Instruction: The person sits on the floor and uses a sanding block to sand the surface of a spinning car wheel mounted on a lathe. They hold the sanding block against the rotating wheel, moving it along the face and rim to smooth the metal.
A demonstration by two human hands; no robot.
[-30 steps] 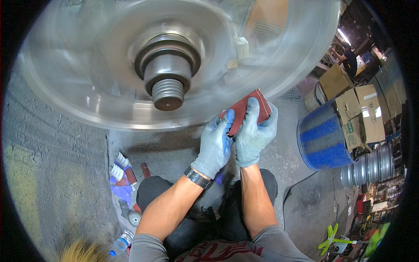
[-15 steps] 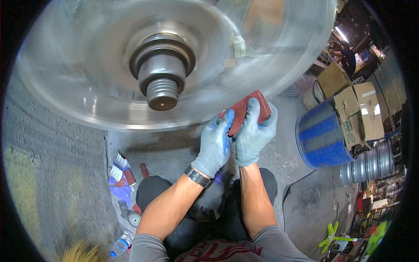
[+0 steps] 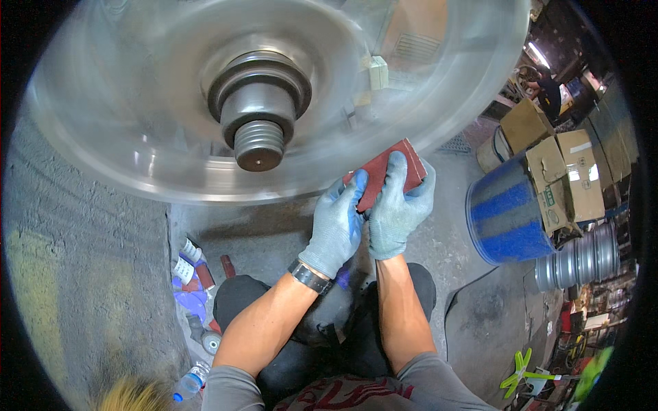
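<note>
Both my hands wear grey-blue work gloves and grip a red-brown sheet of sandpaper. My left hand pinches its left end, thumb on top. On the right end, my right hand presses its thumb along the sheet, fingers hidden beneath. The sheet lies at the lower right rim of a large spinning wheel, blurred by motion; whether they touch I cannot tell. A threaded metal shaft end sticks out of the wheel's middle.
At right stand a blue drum, cardboard boxes and stacked metal rings. A rough grey wall runs along the left. Beside it lie abrasive rolls, a small grinder and a plastic bottle. A person is far off at right.
The wheel stays blurred by its spin, and its shaft end sits slightly farther right in the picture. My hands keep nearly the same hold and place on the sandpaper.
</note>
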